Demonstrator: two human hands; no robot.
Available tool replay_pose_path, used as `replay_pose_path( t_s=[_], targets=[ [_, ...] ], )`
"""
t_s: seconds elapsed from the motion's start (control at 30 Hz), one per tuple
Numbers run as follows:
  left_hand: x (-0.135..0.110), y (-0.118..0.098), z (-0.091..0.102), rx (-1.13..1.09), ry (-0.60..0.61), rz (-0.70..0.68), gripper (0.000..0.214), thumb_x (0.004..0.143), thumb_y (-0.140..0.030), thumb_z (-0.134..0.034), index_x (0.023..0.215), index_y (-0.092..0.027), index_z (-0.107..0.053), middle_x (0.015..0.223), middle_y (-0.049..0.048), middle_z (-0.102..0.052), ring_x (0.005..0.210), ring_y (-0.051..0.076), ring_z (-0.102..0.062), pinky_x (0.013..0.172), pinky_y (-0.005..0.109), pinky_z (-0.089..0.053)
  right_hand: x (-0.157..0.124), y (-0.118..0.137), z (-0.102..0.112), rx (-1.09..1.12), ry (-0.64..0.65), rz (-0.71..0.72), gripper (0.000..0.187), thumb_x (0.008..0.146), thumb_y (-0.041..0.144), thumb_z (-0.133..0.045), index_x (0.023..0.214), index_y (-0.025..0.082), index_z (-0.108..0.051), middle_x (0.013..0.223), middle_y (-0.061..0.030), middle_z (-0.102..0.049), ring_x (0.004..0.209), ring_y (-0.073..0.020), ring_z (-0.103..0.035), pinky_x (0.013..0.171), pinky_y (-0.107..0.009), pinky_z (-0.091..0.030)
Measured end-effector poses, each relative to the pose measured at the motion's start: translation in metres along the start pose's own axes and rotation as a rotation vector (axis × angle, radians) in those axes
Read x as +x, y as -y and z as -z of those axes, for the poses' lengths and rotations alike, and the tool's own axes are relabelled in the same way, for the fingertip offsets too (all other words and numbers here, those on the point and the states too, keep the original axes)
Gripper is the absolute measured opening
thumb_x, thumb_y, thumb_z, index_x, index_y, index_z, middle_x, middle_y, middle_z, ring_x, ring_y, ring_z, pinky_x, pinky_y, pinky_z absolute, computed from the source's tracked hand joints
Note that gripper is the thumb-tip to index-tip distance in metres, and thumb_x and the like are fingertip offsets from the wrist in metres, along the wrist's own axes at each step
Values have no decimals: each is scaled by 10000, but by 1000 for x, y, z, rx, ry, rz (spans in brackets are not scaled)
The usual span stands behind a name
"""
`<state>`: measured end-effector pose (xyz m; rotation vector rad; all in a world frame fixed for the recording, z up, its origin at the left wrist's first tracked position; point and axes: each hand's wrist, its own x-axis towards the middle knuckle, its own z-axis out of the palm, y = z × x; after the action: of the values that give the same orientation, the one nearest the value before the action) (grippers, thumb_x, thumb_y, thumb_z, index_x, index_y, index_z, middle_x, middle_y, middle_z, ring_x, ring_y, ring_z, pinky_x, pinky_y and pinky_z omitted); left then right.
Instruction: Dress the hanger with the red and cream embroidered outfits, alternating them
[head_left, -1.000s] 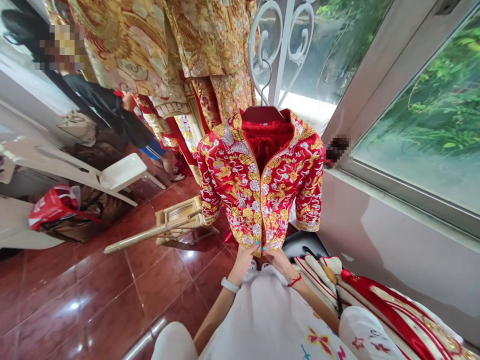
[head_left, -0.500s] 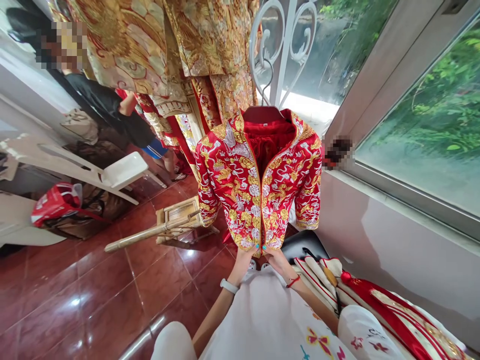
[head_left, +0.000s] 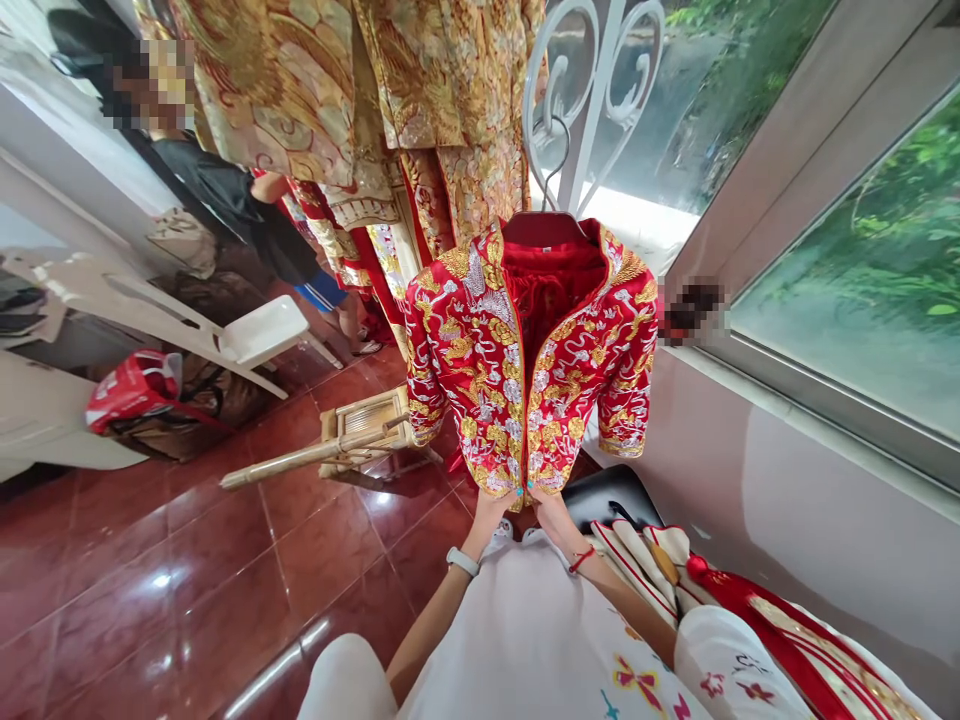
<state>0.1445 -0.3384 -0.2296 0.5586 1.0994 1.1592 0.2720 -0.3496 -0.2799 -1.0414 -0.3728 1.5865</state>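
Window-side red tile floor, left hand (head_left: 491, 510) and right hand (head_left: 546, 508) raised, grips pinching jacket (head_left: 525, 370) hem.

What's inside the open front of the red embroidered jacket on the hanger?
Inside the red embroidered jacket only plain red lining and a dark red hanger show. Lower down, the closed front panels hide the interior; both hands grip the hem.
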Motion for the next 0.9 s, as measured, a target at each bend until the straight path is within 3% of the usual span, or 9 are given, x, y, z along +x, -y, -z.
replay_pose_path(
  t_s=[0.13,0.3,0.43,0.6,0.73,0.9],
  targets=[
    [6,5,2,4,3,-8,544,481,-183,-943,988,-172,-746,1085,106,-776,1121,305,-688,1065,443,-478,9,-1,5,-60,-17,-26,538,508,449,-925,953,244,-701,897,-37,-763,957,-275,-703,934,-432,-525],
    [12,8,11,-5,-29,25,561,473,-209,-946,998,-153,-756,1042,112,-784,1044,299,-713,1046,442,-480,13,13,34,-394,-155,-200,562,538,659,-824,846,248,-597,756,-32,-700,672,-232,-667,633,-385,-529],
    [17,12,16,22,-50,-14,495,524,-232,-917,987,-162,-754,1029,96,-785,1008,273,-716,1016,410,-485,13,21,47,-574,-231,-129,518,588,655,-762,865,273,-549,671,31,-605,578,-169,-565,567,-321,-455],
    [24,22,15,19,-36,-5,452,538,-231,-900,959,-156,-755,985,91,-787,928,251,-715,951,385,-502,18,15,23,-739,-73,-57,282,675,469,-736,813,257,-612,730,-9,-662,677,-203,-620,649,-331,-465],
    [26,27,17,10,-12,-10,476,558,-271,-903,994,-146,-759,1029,108,-784,955,256,-717,956,389,-505,20,18,7,-875,-37,37,153,720,339,-706,737,255,-579,779,-25,-662,812,-223,-631,743,-318,-440],
    [27,31,22,58,-14,-30,516,547,-313,-919,1009,-147,-763,1085,118,-778,1014,276,-714,1010,419,-496,16,24,0,-976,25,38,96,751,279,-609,694,238,-544,718,-13,-613,708,-186,-551,719,-296,-383]
  ],
)
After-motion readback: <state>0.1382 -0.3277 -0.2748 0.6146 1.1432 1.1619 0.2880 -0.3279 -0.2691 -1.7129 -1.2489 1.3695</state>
